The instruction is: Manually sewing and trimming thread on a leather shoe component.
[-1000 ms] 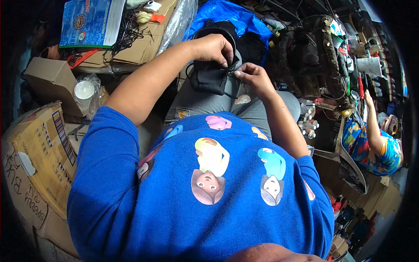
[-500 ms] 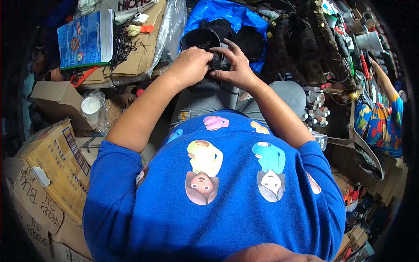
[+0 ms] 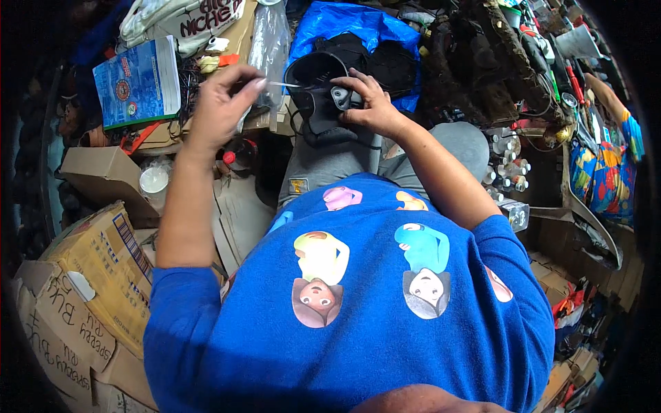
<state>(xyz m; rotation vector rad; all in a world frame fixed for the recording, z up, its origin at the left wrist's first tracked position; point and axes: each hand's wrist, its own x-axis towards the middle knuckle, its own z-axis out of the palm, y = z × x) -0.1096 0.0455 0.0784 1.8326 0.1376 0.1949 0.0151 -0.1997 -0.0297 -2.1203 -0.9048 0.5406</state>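
A black piece of work (image 3: 323, 113) rests on my lap, with a round, dark, open-mouthed rim (image 3: 313, 60) at its far end. At its right side my right hand (image 3: 373, 104) grips it, thumb and fingers around a small grey-and-black part (image 3: 341, 98) that has dark holes. My left hand (image 3: 224, 107) is raised to the left, its thumb and forefinger pinched on a thin pale strand (image 3: 281, 84). That strand runs toward the black work; whether it is thread or something stiffer I cannot tell.
Beyond my lap lie a blue plastic sheet (image 3: 323, 20) and dark items (image 3: 396, 65). A blue book (image 3: 138, 79) sits at far left, above an open cardboard box (image 3: 103, 172) and a red-capped bottle (image 3: 241, 155). Small bottles (image 3: 509, 168) stand at right, near another person's arm (image 3: 606, 96).
My left hand has moved away from the black work to the left, drawing out the pale strand. My right hand stays at the work, and the grey part now shows.
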